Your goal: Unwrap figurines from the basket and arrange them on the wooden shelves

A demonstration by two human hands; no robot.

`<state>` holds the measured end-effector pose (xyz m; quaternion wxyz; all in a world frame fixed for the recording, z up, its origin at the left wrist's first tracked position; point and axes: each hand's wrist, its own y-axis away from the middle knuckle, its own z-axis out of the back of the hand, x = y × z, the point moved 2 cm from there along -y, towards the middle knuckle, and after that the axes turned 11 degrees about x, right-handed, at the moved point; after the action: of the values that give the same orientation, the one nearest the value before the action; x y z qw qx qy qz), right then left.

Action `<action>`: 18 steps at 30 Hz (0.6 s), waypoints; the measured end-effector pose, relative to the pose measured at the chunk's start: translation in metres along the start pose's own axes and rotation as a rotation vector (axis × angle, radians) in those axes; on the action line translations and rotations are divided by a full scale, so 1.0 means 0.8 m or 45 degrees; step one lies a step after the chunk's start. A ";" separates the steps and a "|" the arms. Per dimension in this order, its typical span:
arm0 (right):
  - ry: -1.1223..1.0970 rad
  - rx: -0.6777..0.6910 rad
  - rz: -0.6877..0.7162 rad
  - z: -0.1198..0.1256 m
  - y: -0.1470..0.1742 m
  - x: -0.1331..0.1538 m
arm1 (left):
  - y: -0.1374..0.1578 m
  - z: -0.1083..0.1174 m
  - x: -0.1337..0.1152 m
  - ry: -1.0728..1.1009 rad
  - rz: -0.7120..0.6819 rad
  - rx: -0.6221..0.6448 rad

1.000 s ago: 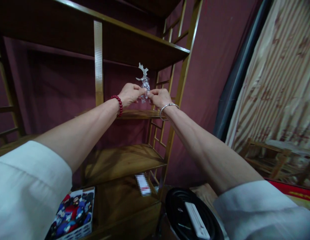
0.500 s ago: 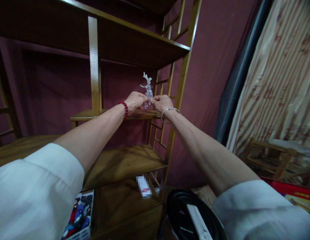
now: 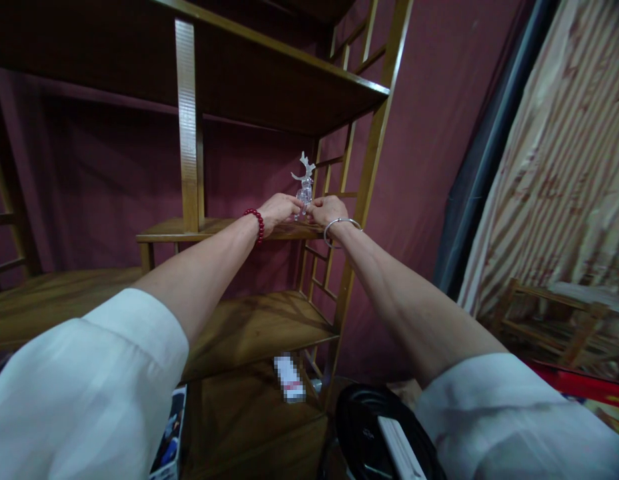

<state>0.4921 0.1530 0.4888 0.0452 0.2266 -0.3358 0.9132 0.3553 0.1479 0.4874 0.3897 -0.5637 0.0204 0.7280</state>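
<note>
A clear deer figurine (image 3: 306,187) with tall pale antlers stands upright over the small raised shelf (image 3: 229,229), near its right end. My left hand (image 3: 280,211), above a red bead bracelet, pinches the figurine's lower part from the left. From the right, my right hand (image 3: 329,209), with a silver bangle at the wrist, closes its fingers on the same lower part. Fingers cover most of the legs, and I cannot tell whether the feet touch the wood.
A wooden upright (image 3: 187,127) rises left of the hands, with a higher shelf board (image 3: 289,73) overhead. The slatted side frame (image 3: 372,160) borders the right. Below are a wide shelf (image 3: 269,320), a blurred white item (image 3: 290,379) and a black round object (image 3: 362,433).
Both hands have lowered slightly toward the small shelf and shifted a little right in view, the deer figurine with them. The camera view has also shifted a bit.
</note>
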 end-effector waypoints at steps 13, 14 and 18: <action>-0.075 0.047 -0.032 -0.022 -0.024 -0.028 | -0.018 -0.007 0.008 0.038 0.042 0.099; -0.084 0.061 -0.028 -0.023 -0.026 -0.029 | -0.020 -0.008 0.009 0.020 0.049 0.106; -0.110 0.080 -0.016 -0.025 -0.026 -0.028 | -0.025 -0.010 0.012 -0.039 0.079 0.127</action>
<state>0.5093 0.1834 0.4780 0.0294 0.2691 -0.3070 0.9124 0.3730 0.1628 0.4846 0.3948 -0.5315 0.0681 0.7463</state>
